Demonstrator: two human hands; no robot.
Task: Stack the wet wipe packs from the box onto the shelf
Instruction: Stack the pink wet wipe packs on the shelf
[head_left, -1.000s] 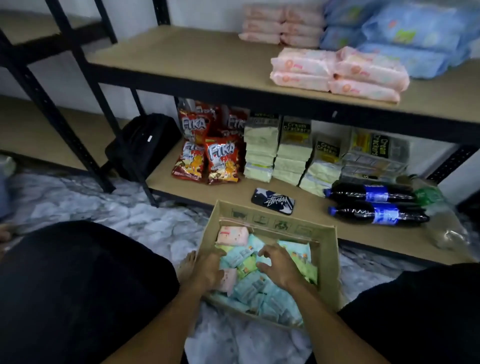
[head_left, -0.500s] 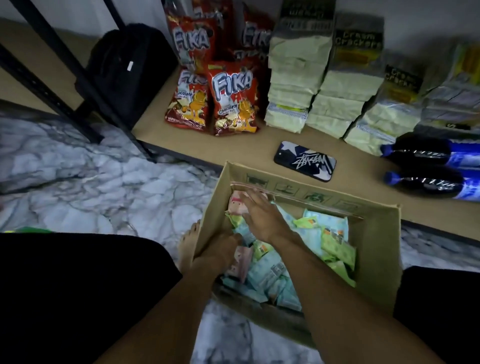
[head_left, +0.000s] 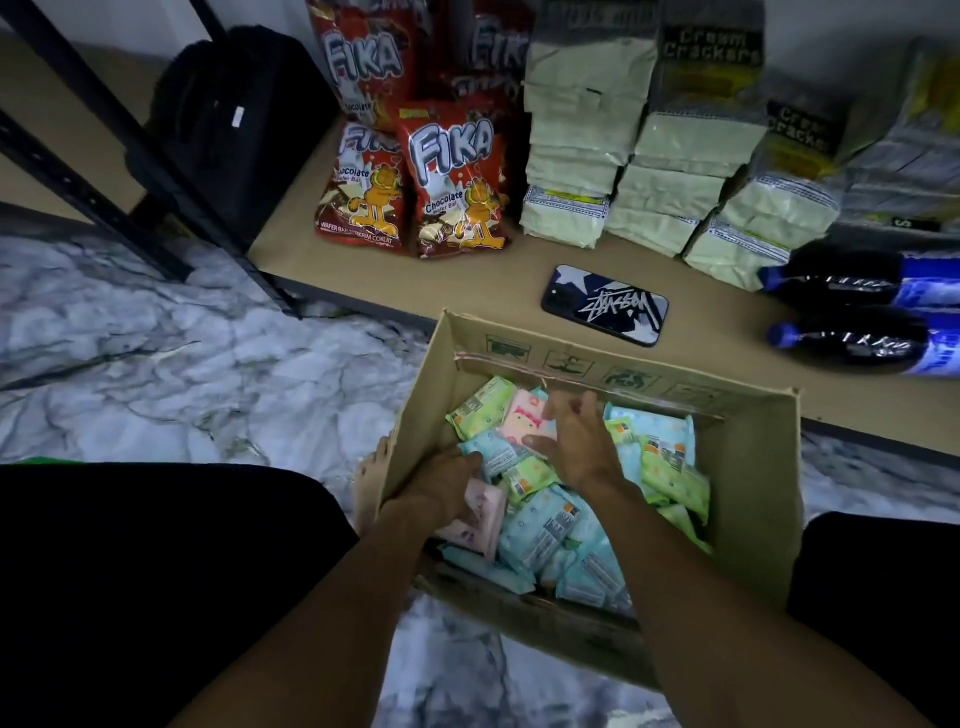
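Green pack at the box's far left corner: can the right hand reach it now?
Probably yes: the green pack lies on top, uncovered, left of the right hand; only a pink pack lies between.

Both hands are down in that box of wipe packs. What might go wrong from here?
1. The wet wipe packs lie jumbled in the box. With the left hand and right hand both among them, a loose grab could spill some.
2. The phone lies on the shelf just behind the box, so a lifted armful might knock it.
3. The bottles lie on their sides and might roll if bumped.
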